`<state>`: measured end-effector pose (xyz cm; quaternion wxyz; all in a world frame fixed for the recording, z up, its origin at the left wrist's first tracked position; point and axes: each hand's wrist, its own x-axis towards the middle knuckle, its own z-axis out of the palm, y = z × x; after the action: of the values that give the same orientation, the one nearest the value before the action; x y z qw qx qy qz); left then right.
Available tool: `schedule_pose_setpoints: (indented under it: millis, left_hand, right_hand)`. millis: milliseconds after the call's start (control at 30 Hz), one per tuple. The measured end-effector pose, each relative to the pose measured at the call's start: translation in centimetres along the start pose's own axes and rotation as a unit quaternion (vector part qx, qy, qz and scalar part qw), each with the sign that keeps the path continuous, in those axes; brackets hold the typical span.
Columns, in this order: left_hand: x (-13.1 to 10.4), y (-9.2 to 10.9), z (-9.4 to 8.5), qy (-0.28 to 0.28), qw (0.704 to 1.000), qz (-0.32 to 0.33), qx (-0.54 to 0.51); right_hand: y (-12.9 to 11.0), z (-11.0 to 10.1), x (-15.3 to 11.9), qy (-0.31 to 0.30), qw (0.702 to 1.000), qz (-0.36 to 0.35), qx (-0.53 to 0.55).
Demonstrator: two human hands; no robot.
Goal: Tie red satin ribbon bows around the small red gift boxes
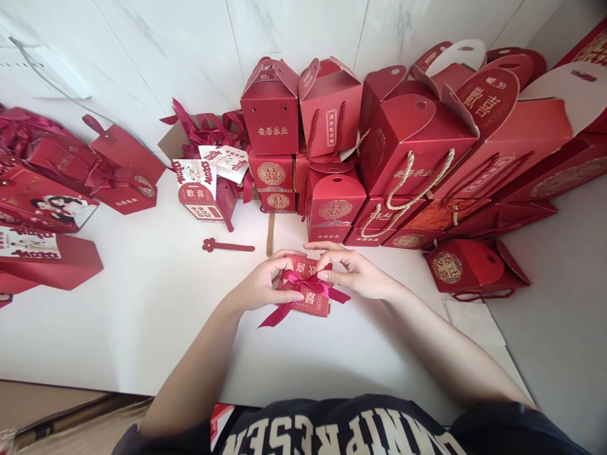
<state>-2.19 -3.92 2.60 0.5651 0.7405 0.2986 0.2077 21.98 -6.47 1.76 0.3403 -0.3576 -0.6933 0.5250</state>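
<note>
A small red gift box (313, 308) with gold characters lies on the white table in front of me. A magenta satin ribbon (283, 313) is tied in a bow across its top, with one tail to the lower left and another to the right. My left hand (258, 284) has thumb and fingers closed on the left part of the bow and box. From the right, my right hand (358, 272) pinches the bow's right side between thumb and forefinger. The fingers partly cover the bow's loops. Beyond the hands lies a dark red strap with a flower end (227, 246).
Many red boxes (270, 120) are stacked along the marble wall, with large corded ones (417, 139) at right. An open box of ribbons (208, 129) stands behind a small printed box (203, 208). Ribboned boxes (61, 183) crowd the left. One box (477, 265) lies near the right edge.
</note>
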Motion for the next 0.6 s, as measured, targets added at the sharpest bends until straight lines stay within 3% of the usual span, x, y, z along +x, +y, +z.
schedule_pose_setpoints:
  millis: [367, 600]
  left_hand:
    - [0.0, 0.8, -0.4, -0.025, 0.999, -0.011, 0.040]
    - [0.0, 1.2, -0.4, -0.016, 0.998, -0.013, 0.064]
  right_hand:
    - [1.2, 0.7, 0.6, -0.028, 0.993, 0.032, 0.106]
    - [2.1, 1.4, 0.9, 0.005, 0.987, 0.031, 0.155]
